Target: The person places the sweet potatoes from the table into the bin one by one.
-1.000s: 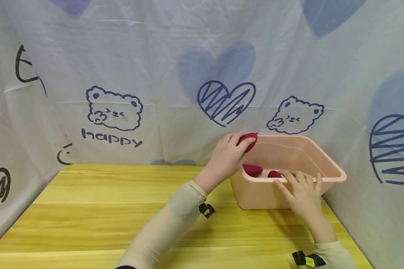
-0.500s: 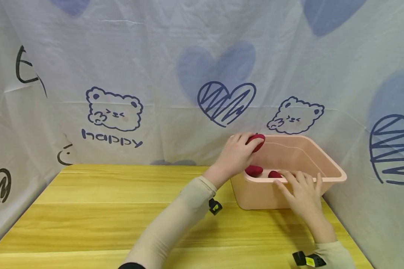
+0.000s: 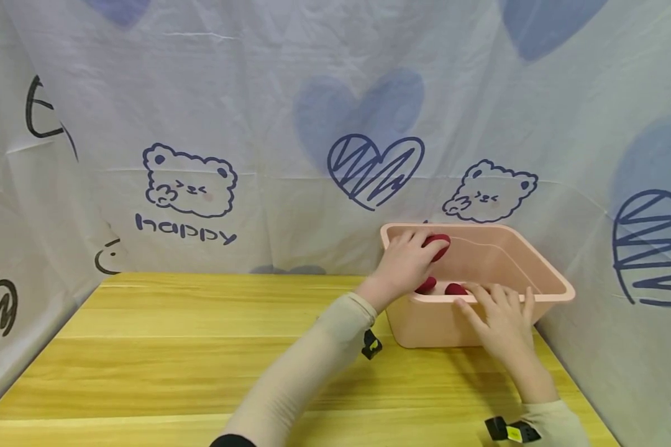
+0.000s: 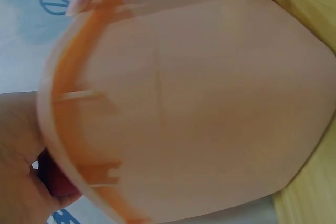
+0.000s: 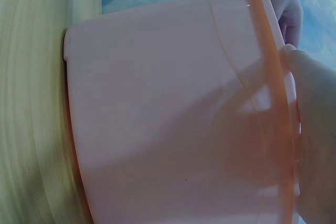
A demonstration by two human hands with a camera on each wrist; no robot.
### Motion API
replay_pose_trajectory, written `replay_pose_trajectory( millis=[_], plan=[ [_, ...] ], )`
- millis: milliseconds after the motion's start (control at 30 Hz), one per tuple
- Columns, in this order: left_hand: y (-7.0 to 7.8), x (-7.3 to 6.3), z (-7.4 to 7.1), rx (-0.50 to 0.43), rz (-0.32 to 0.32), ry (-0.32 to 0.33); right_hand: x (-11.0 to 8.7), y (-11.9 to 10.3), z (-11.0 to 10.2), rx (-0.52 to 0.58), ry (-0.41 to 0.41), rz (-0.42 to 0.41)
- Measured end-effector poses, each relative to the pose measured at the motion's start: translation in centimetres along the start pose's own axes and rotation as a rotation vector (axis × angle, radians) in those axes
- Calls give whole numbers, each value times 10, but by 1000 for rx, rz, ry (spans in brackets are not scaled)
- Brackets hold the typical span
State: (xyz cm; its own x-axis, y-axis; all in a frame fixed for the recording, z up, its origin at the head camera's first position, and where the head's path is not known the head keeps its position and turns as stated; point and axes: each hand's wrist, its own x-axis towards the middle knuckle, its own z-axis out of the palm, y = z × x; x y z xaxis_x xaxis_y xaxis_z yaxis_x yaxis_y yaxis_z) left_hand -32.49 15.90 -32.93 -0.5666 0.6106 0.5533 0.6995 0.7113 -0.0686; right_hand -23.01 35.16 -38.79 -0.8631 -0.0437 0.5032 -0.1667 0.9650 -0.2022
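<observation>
My left hand point(image 3: 405, 264) holds a dark red, smooth, rounded object point(image 3: 438, 247) over the left end of a pink plastic bin point(image 3: 494, 299). Its kind is unclear; the fingers cover part of it. In the left wrist view, the dark red object point(image 4: 56, 178) shows between thumb and fingers, past the bin's rim point(image 4: 47, 108). Two more dark red pieces, one at the left point(image 3: 427, 285) and one beside my right fingers point(image 3: 456, 290), lie inside the bin. My right hand point(image 3: 503, 320) grips the bin's front rim, fingers over the edge and thumb on the outside.
The bin stands at the right rear of a yellow wooden table point(image 3: 190, 354). A pale cloth point(image 3: 279, 112) printed with hearts and bears hangs close behind it and along both sides. Each wrist wears a black camera, such as the right camera point(image 3: 511, 429).
My left hand has moved rightward and slightly down with the dark red object, from the bin's left rim to over its inside. The right hand and the bin have stayed put.
</observation>
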Motion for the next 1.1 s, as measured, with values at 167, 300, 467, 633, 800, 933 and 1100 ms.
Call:
replay_pose_trajectory(
  millis=[167, 300, 467, 633, 800, 933, 1100],
  plan=[
    [1, -3, 5, 3, -15, -46, 1, -2, 0, 1, -4, -4],
    [0, -3, 6, -9, -9, -49, 1, -2, -1, 1, 3, -10],
    [1, -2, 7, -34, -22, -108, 1, -2, -1, 2, 2, -10],
    [2, 0, 8, -33, -39, -156, 1, -1, -1, 7, 1, -6],
    [3, -1, 10, -26, -50, -195, -1, -1, -1, 6, 1, -5],
    [4, -1, 10, -42, -61, -216, -1, -1, 0, 1, 1, -2],
    [4, -1, 9, -50, -71, -215, 0, -1, 0, 0, 1, -1]
  ],
)
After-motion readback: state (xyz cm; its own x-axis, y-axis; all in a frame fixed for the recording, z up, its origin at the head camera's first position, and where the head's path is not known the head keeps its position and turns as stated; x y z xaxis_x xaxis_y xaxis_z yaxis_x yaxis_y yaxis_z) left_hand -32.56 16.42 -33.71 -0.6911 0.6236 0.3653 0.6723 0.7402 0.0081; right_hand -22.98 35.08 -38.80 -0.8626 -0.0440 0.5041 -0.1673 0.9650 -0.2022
